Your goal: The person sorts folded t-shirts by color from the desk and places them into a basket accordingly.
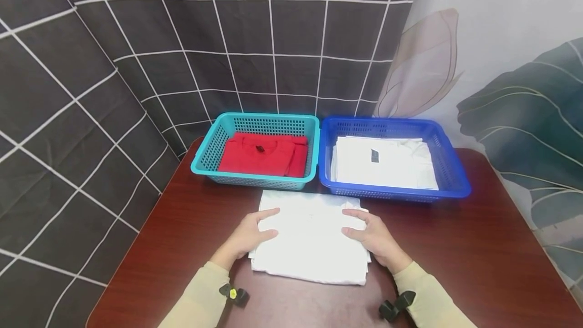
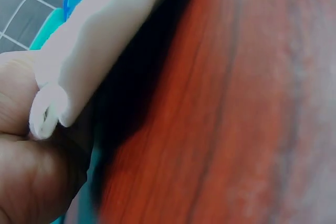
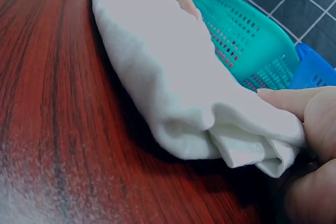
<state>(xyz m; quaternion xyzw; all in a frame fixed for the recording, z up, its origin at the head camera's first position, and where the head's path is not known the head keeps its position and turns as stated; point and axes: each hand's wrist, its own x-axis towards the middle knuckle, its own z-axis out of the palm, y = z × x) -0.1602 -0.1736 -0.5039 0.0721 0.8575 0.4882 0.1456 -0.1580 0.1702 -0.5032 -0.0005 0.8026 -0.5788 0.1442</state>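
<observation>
A folded white shirt (image 1: 311, 247) lies flat in front of the two baskets, its layers showing at the sides. My left hand (image 1: 248, 234) grips its left edge, thumb on top. At the opposite edge, my right hand (image 1: 375, 237) holds the cloth the same way. In the left wrist view, the rolled end of the white shirt (image 2: 79, 61) sits between the parts of my left hand (image 2: 31, 145), with dark shadow beneath. The right wrist view shows the loose folds of the shirt (image 3: 173, 87) beside my right hand (image 3: 315, 129); the fingers below are partly hidden.
Behind the shirt stands a teal basket (image 1: 259, 182) with folded red shirts (image 1: 261, 155). Right beside it, a blue basket (image 1: 448, 166) holds folded white clothes (image 1: 387, 163) with a dark label. Both stand on a reddish-brown table (image 1: 478, 252) against a dark grid-patterned curtain (image 1: 246, 29).
</observation>
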